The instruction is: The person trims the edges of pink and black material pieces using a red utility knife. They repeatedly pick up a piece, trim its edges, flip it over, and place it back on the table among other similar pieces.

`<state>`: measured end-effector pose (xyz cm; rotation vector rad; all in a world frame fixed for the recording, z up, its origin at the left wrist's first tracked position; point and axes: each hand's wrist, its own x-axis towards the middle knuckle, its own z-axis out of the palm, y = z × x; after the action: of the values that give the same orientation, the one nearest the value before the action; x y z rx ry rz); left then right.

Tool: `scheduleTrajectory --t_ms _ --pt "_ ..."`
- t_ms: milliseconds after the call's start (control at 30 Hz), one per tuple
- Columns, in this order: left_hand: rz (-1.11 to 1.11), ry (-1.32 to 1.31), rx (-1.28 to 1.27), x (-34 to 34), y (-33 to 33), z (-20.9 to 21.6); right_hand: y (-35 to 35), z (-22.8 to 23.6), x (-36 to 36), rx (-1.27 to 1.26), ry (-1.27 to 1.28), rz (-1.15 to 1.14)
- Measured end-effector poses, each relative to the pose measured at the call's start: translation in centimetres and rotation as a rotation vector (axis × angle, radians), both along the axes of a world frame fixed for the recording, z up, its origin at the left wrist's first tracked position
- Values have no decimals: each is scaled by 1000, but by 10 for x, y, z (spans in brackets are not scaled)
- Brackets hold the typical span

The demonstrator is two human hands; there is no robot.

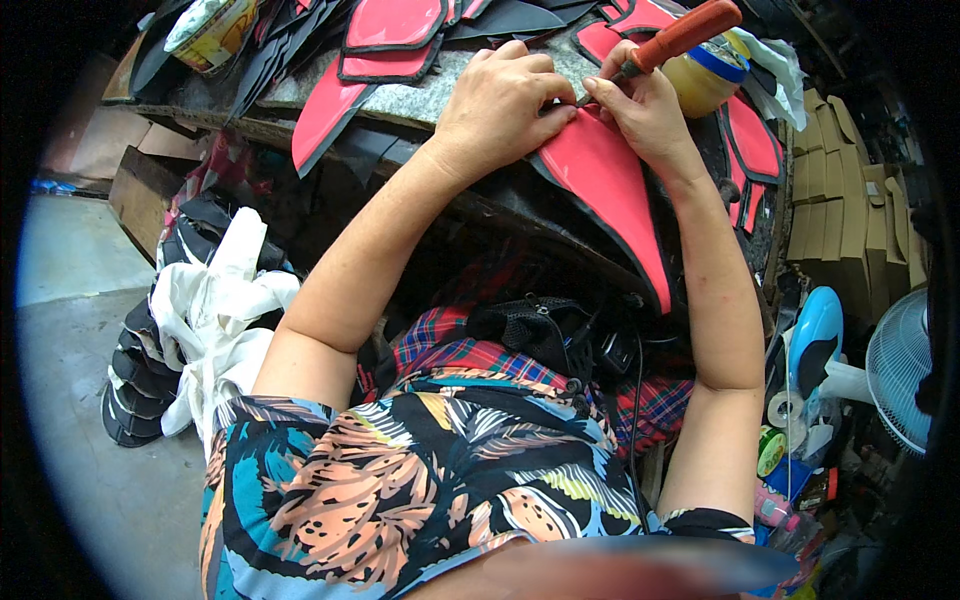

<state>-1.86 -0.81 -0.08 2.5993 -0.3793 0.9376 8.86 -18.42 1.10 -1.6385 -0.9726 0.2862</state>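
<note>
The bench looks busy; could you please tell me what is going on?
The person's right hand grips a red-handled tool, its working end by the upper end of a black-edged pink piece. The left hand touches that same end. More pink pieces lie on the bench, with a jar beside the right hand.

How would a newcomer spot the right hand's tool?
Start at the workbench along the top, then the right hand. The tool slants out of it toward the upper right. Its thick red-orange handle sets it apart from the blue-lidded jar and flat pink piece.
</note>
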Motion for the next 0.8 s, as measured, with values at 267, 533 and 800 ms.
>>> scheduleTrajectory --t_ms 267,533,800 --pt "19 14 12 0 -2 0 -37 40 22 -489 24 -189" --pt "5 3 -25 3 2 6 -76 26 28 -825 -540 -444" --pt "-339 164 -869 11 -35 21 -57 25 0 20 79 -52"
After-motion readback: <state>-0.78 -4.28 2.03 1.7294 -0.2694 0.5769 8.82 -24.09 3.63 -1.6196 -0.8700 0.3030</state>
